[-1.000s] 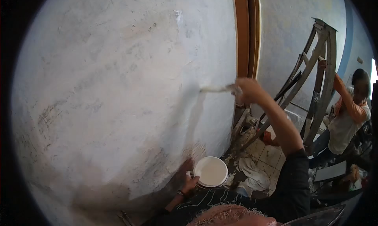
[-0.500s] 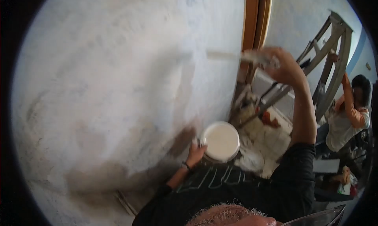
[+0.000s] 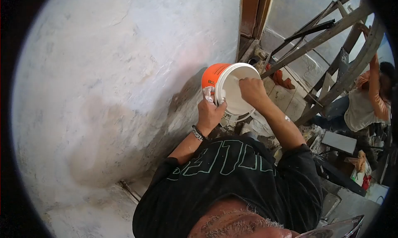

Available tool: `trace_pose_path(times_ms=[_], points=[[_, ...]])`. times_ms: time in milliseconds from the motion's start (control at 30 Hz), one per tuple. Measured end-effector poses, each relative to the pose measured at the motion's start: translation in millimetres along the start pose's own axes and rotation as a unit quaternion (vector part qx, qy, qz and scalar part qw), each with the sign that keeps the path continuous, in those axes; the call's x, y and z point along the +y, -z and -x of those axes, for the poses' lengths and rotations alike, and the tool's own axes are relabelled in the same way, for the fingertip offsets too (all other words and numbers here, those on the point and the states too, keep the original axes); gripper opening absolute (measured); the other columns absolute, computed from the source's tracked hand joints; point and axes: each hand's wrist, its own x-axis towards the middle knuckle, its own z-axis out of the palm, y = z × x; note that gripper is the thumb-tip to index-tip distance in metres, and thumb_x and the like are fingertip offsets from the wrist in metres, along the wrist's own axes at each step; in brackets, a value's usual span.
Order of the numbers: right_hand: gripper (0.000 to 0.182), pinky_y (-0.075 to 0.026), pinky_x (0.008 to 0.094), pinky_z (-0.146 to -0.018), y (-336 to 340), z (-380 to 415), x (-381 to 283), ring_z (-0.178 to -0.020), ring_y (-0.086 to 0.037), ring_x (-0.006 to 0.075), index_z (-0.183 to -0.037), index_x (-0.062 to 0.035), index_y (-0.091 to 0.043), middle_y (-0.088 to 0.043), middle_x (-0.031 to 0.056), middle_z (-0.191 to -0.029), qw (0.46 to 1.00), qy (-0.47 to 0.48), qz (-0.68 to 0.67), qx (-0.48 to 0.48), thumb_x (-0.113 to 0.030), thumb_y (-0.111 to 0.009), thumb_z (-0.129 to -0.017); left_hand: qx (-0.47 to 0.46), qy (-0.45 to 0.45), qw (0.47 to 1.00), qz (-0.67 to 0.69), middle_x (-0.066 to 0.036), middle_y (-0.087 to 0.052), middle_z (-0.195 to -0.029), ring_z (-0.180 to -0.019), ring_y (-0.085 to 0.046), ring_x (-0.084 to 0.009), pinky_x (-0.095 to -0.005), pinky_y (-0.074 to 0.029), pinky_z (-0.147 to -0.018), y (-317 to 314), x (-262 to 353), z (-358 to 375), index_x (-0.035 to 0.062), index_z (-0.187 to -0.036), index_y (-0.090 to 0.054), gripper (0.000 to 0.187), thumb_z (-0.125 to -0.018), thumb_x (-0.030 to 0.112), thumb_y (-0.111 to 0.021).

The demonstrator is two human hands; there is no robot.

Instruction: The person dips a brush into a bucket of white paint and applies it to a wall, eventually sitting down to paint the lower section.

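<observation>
My left hand grips the near left side of an orange-and-white bucket, thumb at the rim. A crumpled whitish patch shows beside the fingers. The bucket is tilted, its opening toward me, and pale, creamy white material coats the inside. My right hand is closed in a fist over the bucket's mouth, its fingers down inside. Whatever it holds is hidden behind the hand and within the bucket. On my left stands a wall with patchy whitish coating.
A wooden stepladder leans at the right, with another person beside it, arm raised. A brown door frame is behind the bucket. An orange-red cloth lies on the floor among rubble. Several items clutter the lower right.
My right hand has come down from beside the wall, where it held a blurred long pale tool, into the bucket. My left hand has raised and tilted the bucket.
</observation>
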Motion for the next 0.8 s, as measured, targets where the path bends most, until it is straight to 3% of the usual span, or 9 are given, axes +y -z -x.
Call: trace_pose_path(times_ms=[100, 200, 300, 333, 500, 533, 633, 800], points=[[0.018, -0.055, 0.0434, -0.069, 3.2, 1.9, 2.1, -0.080, -0.069, 0.0331, -0.091, -0.0075, -0.071, -0.069, 0.0179, -0.087, 0.997, 0.012, -0.038, -0.072, -0.015, -0.060, -0.079, 0.007, -0.010, 1.000, -0.002, -0.015, -0.069, -0.081, -0.073, -0.068, -0.0235, -0.0349, -0.050, -0.066, -4.8, -7.5, -3.8, -0.0026, -0.104, -0.051, 0.029, -0.080, 0.006, -0.066], [0.023, -0.052, 0.0443, -0.076, 19.2, 11.9, 20.4, -0.088, -0.066, 0.0359, -0.102, -0.0103, -0.069, -0.068, 0.0195, -0.091, 0.986, -0.029, -0.162, -0.022, -0.017, -0.060, -0.082, 0.004, 0.041, 0.997, 0.064, -0.017, -0.068, -0.087, -0.079, -0.069, -0.0272, -0.0371, -0.052, -0.072, -3.6, -19.2, -12.5, -0.0017, -0.113, -0.045, 0.041, -0.080, 0.008, -0.066], [0.026, -0.050, 0.0447, -0.078, 65.2, 32.5, 37.9, -0.092, -0.063, 0.0391, -0.108, -0.0120, -0.067, -0.066, 0.0199, -0.093, 0.947, -0.031, -0.317, 0.038, -0.021, -0.061, -0.084, 0.029, 0.060, 0.984, 0.164, -0.017, -0.068, -0.091, -0.083, -0.068, -0.0227, -0.0344, -0.052, -0.073, -5.6, -39.5, -19.5, -0.0031, -0.113, -0.047, 0.038, -0.081, 0.006, -0.065], [0.026, -0.050, 0.0448, -0.078, 68.3, 37.5, 42.7, -0.093, -0.063, 0.0396, -0.108, -0.0114, -0.067, -0.066, 0.0195, -0.094, 0.946, -0.037, -0.319, 0.047, -0.020, -0.062, -0.084, 0.010, 0.053, 0.986, 0.158, -0.013, -0.066, -0.097, -0.083, -0.063, -0.0135, -0.0273, -0.051, -0.068, 0.8, -31.1, -23.5, -0.0032, -0.108, -0.046, 0.026, -0.086, 0.000, -0.060], [0.035, -0.048, 0.0453, -0.084, 75.0, 60.7, 52.7, -0.103, -0.060, 0.0399, -0.114, -0.0065, -0.064, -0.063, 0.0208, -0.114, 0.950, -0.017, -0.273, 0.148, -0.016, -0.070, -0.081, 0.025, 0.064, 0.968, 0.241, -0.008, -0.064, -0.088, -0.077, -0.062, -0.0099, -0.0252, -0.050, -0.065, 9.5, -23.3, -40.3, -0.0004, -0.103, -0.047, 0.023, -0.085, 0.000, -0.061], [0.041, -0.047, 0.0457, -0.085, 79.4, 63.4, 52.8, -0.104, -0.059, 0.0423, -0.116, -0.0050, -0.062, -0.063, 0.0199, -0.112, 0.946, -0.026, -0.285, 0.149, -0.008, -0.072, -0.076, 0.031, 0.074, 0.962, 0.261, -0.009, -0.065, -0.089, -0.078, -0.062, -0.0105, -0.0265, -0.050, -0.067, 12.0, -21.1, -41.9, -0.0013, -0.103, -0.048, 0.023, -0.084, 0.000, -0.062], [0.043, -0.049, 0.0432, -0.075, 85.7, 65.6, 55.5, -0.090, -0.062, 0.0389, -0.114, -0.0076, -0.059, -0.059, 0.0156, -0.102, 0.937, 0.015, -0.293, 0.190, -0.006, -0.069, -0.072, 0.046, 0.071, 0.948, 0.308, -0.008, -0.065, -0.091, -0.080, -0.062, -0.0099, -0.0255, -0.050, -0.068, 14.3, -13.9, -49.7, -0.0008, -0.100, -0.048, 0.021, -0.085, 0.000, -0.063], [0.047, -0.052, 0.0388, -0.077, 101.5, 57.5, 55.8, -0.090, -0.064, 0.0373, -0.112, -0.0084, -0.062, -0.063, 0.0138, -0.105, 0.929, 0.059, -0.279, 0.238, -0.001, -0.065, -0.067, 0.085, 0.033, 0.935, 0.342, -0.004, -0.062, -0.088, -0.076, -0.059, -0.0088, -0.0254, -0.049, -0.066, 21.6, -3.6, -58.9, 0.0001, -0.099, -0.049, 0.021, -0.085, 0.002, -0.064]])
